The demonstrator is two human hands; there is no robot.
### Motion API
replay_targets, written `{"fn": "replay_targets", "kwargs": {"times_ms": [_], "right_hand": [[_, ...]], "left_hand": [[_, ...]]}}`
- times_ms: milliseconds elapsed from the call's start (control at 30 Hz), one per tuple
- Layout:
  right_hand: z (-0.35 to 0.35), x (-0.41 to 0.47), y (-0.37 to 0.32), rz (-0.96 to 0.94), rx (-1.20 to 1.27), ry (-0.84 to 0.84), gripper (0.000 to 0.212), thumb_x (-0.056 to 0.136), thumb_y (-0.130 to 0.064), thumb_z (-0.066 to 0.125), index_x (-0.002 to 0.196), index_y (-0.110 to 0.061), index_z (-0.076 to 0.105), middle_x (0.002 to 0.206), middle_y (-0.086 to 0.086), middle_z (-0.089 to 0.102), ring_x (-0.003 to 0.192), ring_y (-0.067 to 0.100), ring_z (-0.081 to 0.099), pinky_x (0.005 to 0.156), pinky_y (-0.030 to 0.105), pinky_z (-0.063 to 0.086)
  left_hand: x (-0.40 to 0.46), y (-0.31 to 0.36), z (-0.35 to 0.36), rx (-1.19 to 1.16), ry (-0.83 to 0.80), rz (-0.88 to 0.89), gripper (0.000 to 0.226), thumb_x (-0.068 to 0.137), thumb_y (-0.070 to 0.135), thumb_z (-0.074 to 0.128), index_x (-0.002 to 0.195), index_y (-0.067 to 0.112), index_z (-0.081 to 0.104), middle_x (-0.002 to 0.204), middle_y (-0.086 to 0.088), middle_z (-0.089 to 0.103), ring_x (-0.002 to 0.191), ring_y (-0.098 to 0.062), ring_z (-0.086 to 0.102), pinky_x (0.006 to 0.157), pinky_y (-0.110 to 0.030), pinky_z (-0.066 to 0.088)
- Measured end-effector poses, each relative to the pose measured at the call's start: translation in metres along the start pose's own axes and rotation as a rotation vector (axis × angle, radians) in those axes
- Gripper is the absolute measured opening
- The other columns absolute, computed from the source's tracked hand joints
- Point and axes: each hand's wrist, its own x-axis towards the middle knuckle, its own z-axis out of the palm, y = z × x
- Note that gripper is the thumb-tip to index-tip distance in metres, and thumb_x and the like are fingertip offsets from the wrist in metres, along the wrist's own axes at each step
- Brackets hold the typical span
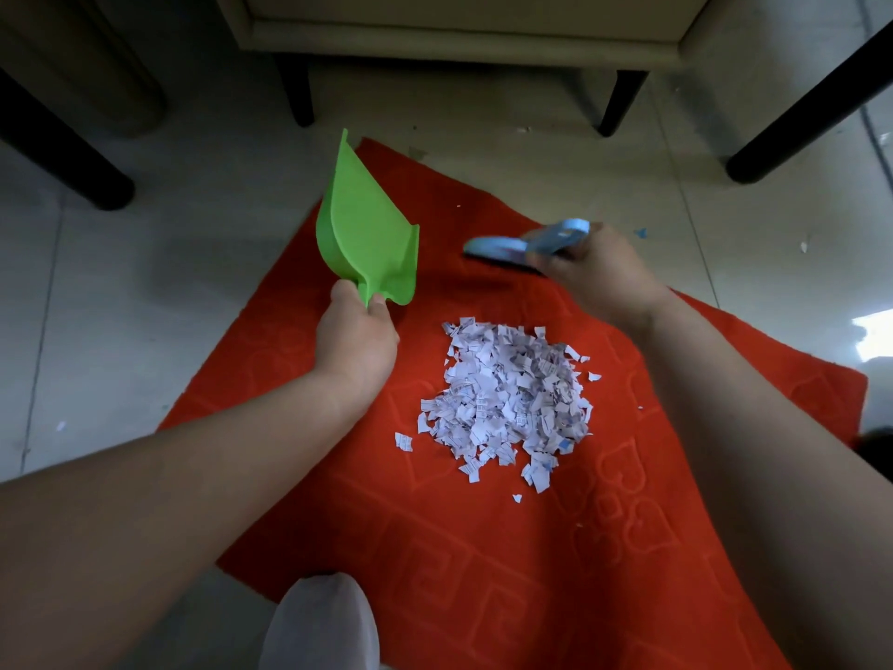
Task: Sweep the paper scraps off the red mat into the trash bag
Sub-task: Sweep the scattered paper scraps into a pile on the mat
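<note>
A pile of white paper scraps [507, 398] lies in the middle of the red mat [483, 548]. My left hand [355, 338] grips the handle of a green dustpan [365, 229], which is tilted up on its edge over the mat's far left part, left of the pile. My right hand [594, 273] grips the handle of a light blue hand brush [502, 246], whose head sits low over the mat beyond the pile. No trash bag shows clearly.
Pale tiled floor [145, 282] surrounds the mat, with a few stray scraps [640, 232] on it. A beige cabinet [464, 36] on dark legs stands behind. Black furniture legs [792, 123] angle in at both sides. A white covered knee or foot [321, 626] sits at the bottom edge.
</note>
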Motion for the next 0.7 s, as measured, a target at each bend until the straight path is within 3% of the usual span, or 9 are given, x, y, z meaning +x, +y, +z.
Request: {"fn": "replay_targets", "kwargs": {"times_ms": [100,233,300,400,467,600,700], "right_hand": [[0.006,0.025,-0.007,-0.009,0.031,0.166,0.021,0.092,-0.026,0.058,0.108,-0.021,0.070,0.096,0.017,0.070,0.090,0.035,0.064,0.078,0.046,0.051],[0.022,0.067,-0.025,-0.018,-0.123,0.250,0.029,0.094,-0.031,0.054,0.121,-0.024,0.064,0.116,0.009,0.068,0.108,0.028,0.060,0.085,0.034,0.046],[0.031,0.085,-0.029,-0.019,-0.218,0.181,0.029,0.095,-0.032,0.052,0.120,-0.023,0.063,0.116,0.009,0.066,0.108,0.030,0.059,0.080,0.032,0.043],[0.033,0.095,-0.033,-0.019,-0.409,-0.023,0.033,0.095,-0.034,0.052,0.112,-0.008,0.063,0.112,0.017,0.063,0.104,0.034,0.058,0.069,0.031,0.032],[0.019,0.093,-0.037,-0.044,-0.453,-0.155,0.038,0.093,-0.035,0.054,0.113,-0.004,0.063,0.111,0.019,0.062,0.100,0.033,0.057,0.069,0.030,0.033],[-0.014,0.088,-0.042,-0.083,-0.341,-0.105,0.035,0.093,-0.031,0.056,0.111,-0.002,0.064,0.103,0.011,0.063,0.094,0.025,0.057,0.072,0.017,0.042],[-0.009,0.094,-0.043,-0.053,-0.277,0.014,0.036,0.092,-0.032,0.057,0.106,0.000,0.064,0.106,0.018,0.065,0.100,0.032,0.060,0.083,0.040,0.045]], "left_hand": [[0.005,0.003,-0.003,-0.019,0.005,-0.008,0.012,0.101,0.022,0.035,0.103,0.012,0.041,0.086,-0.014,0.064,0.054,-0.017,0.051,0.061,-0.030,0.048],[0.010,0.005,-0.007,-0.011,0.008,0.005,0.012,0.101,0.021,0.035,0.103,0.011,0.041,0.084,-0.013,0.063,0.053,-0.016,0.051,0.053,-0.026,0.043],[0.013,0.003,-0.011,0.012,0.009,0.020,0.014,0.101,0.021,0.036,0.104,0.009,0.042,0.083,-0.013,0.063,0.053,-0.017,0.052,0.052,-0.025,0.042],[0.016,0.001,-0.018,0.039,0.011,0.031,0.019,0.100,0.022,0.036,0.108,0.006,0.044,0.082,-0.012,0.064,0.055,-0.018,0.053,0.051,-0.025,0.041],[0.018,-0.002,-0.022,0.038,0.011,0.020,0.021,0.101,0.022,0.035,0.109,0.006,0.044,0.083,-0.012,0.064,0.057,-0.017,0.054,0.053,-0.026,0.042],[0.017,-0.008,-0.024,0.020,0.006,0.005,0.017,0.101,0.023,0.036,0.106,0.009,0.044,0.082,-0.011,0.064,0.060,-0.021,0.056,0.060,-0.031,0.048],[0.017,-0.009,-0.024,0.009,0.011,-0.009,0.017,0.101,0.023,0.036,0.107,0.009,0.043,0.080,-0.010,0.063,0.058,-0.020,0.055,0.058,-0.029,0.046]]}}
